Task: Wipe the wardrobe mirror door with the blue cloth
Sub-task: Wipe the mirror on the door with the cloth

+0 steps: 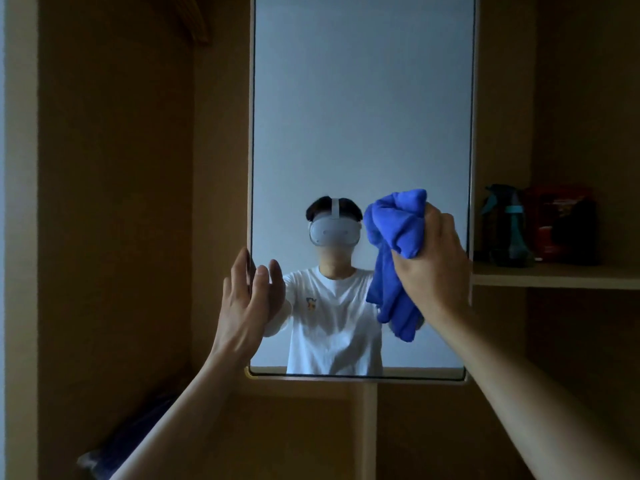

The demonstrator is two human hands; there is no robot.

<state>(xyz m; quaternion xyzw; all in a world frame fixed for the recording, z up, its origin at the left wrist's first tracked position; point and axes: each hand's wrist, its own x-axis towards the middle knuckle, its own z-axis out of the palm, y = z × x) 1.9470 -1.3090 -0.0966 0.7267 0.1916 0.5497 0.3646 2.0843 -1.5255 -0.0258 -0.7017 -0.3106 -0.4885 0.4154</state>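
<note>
Blue cloth (394, 233) bunched in the gripping right hand (429, 261), held at the lower right of the mirror door (360, 116), left hand (246, 299) open-fingered bracing its left edge. Seemingly mid-wipe, with the tall upper glass probably left to cover; no smears discernible. Dim wooden wardrobe (114, 202) around, spray bottle (502, 226) on the right-hand shelf (554, 275)
</note>
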